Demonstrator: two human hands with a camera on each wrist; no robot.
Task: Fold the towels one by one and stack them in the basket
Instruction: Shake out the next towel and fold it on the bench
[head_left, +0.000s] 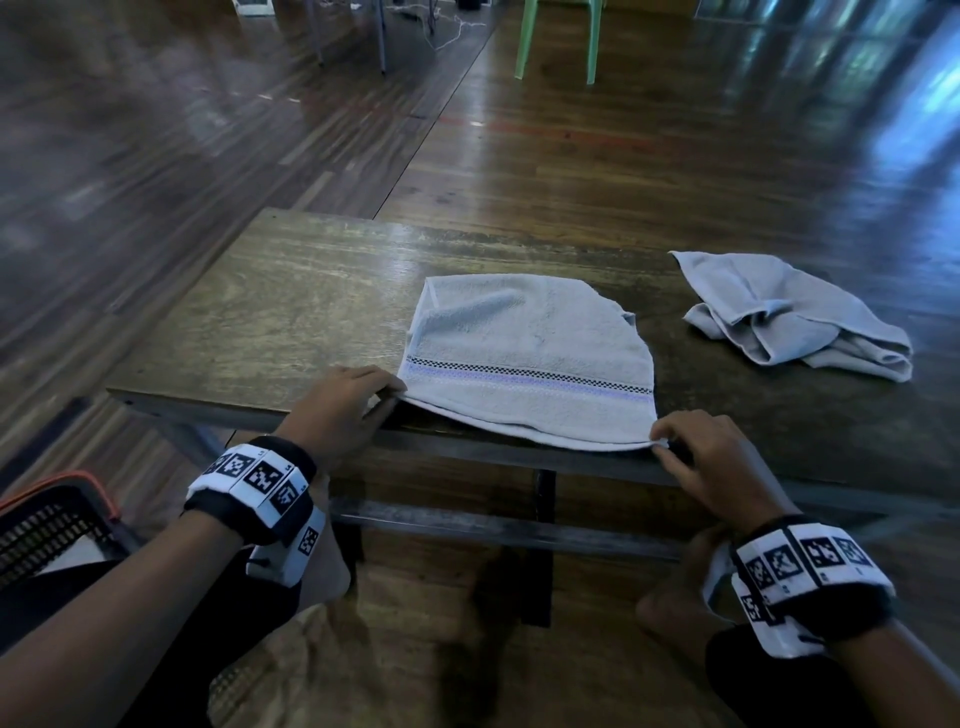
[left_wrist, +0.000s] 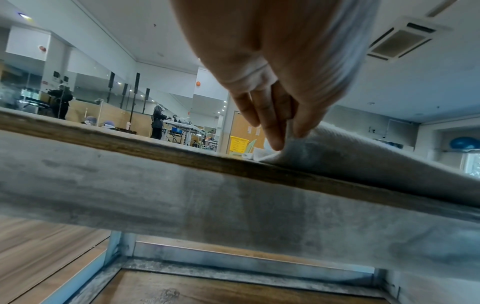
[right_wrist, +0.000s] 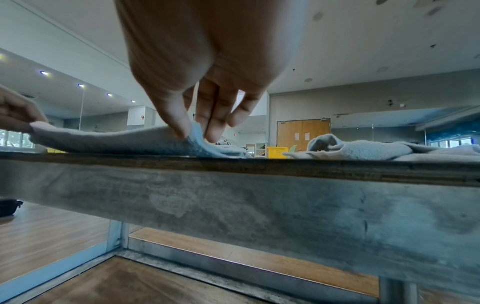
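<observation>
The striped towel (head_left: 524, 358) was pinched at its two near corners by the left hand (head_left: 337, 405) and right hand (head_left: 711, 462) at the desk (head_left: 291, 291) edge; a thin grip could be lost mid-fold, skewing edges, while the crumpled towel (head_left: 795, 317) waited at 2 o'clock.

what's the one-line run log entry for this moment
step: folding striped towel | left hand: pinches near left corner | right hand: pinches near right corner | crumpled towel: waiting on table | basket: beside person

Basket (head_left: 49, 525) cut off at left edge
</observation>
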